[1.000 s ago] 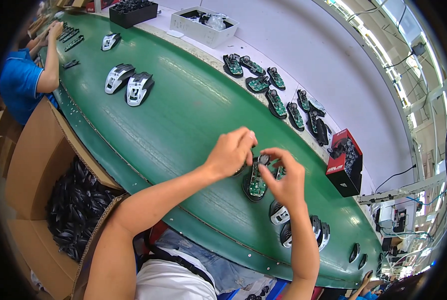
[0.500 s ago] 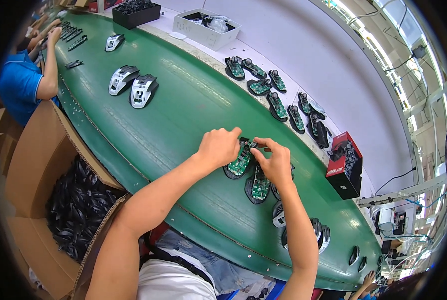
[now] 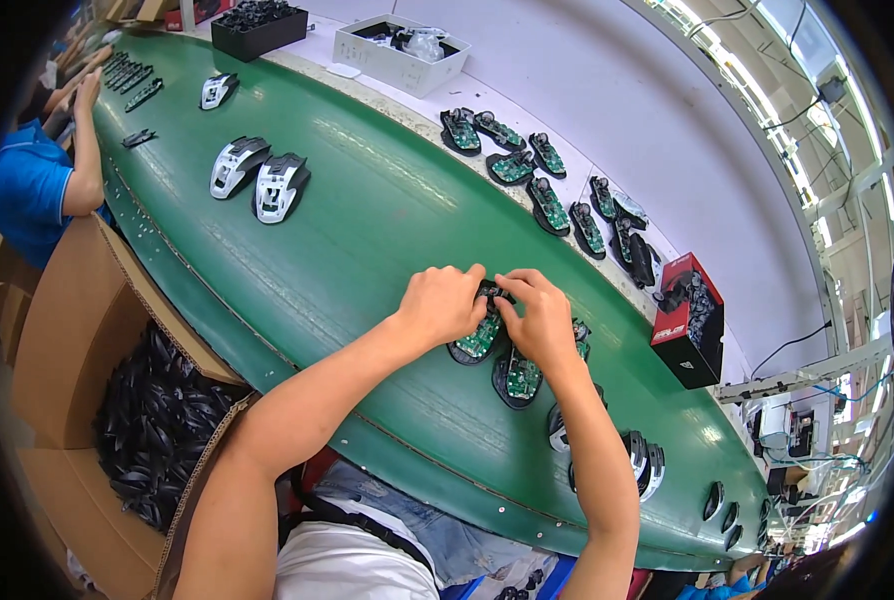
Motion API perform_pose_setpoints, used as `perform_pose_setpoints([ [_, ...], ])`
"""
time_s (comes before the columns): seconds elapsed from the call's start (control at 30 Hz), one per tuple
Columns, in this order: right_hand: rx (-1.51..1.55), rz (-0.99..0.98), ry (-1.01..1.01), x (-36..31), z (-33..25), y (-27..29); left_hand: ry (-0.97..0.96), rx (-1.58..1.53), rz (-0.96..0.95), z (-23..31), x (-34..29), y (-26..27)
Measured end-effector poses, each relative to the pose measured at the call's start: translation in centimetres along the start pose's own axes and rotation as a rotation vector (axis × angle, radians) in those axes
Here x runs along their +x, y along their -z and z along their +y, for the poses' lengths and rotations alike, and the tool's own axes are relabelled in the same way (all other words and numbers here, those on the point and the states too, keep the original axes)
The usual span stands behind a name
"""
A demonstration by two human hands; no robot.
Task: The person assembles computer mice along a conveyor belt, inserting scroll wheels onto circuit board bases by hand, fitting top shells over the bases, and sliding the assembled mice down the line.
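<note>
A computer mouse base with a green circuit board [image 3: 475, 342] lies on the green belt in front of me. My left hand [image 3: 443, 305] grips it by its far end, fingers curled around the edge. At that same end my right hand [image 3: 539, 318] has thumb and forefinger brought together over the board; what they pinch is mostly hidden. Under my right wrist sits a second mouse base [image 3: 518, 379]. Another base [image 3: 581, 338] shows partly beyond that wrist.
White-and-black mouse shells [image 3: 281, 187] stand at left on the belt [image 3: 367, 220]. Several mouse bases [image 3: 549, 205] line the far ledge, near a red-and-black box [image 3: 687, 345] of small parts. A cardboard box [image 3: 62, 350] of black shells stands at left. A co-worker's blue sleeve [image 3: 32, 185] is beyond it.
My right fingertips have come down and left, from holding a small dark part beside the base onto its far end. Shells and bases on the belt have shifted slightly in view.
</note>
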State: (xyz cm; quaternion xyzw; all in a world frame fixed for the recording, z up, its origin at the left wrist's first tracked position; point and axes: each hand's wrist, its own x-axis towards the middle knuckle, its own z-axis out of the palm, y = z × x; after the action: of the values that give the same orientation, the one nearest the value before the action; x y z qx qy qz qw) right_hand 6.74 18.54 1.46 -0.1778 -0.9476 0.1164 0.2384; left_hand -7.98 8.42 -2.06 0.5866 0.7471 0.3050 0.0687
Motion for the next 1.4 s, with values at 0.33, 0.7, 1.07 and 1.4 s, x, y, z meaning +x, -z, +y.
perform_pose_setpoints([
  [0.33,0.247,-0.05,-0.22,-0.3,0.5,0.8,-0.043,-0.007,0.051,0.3,-0.2,-0.6],
  [0.7,-0.315,-0.178,-0.069,-0.7,-1.4,0.9,-0.049,0.001,0.051,0.8,-0.5,-0.8],
  [1.07,-0.225,-0.351,-0.163,-2.6,0.9,0.2,-0.097,-0.133,-0.018,-0.1,-0.1,-0.8],
  [1.4,-0.101,-0.265,-0.229,-3.8,2.4,1.6,-0.051,-0.176,-0.192,1.8,0.2,-0.1],
])
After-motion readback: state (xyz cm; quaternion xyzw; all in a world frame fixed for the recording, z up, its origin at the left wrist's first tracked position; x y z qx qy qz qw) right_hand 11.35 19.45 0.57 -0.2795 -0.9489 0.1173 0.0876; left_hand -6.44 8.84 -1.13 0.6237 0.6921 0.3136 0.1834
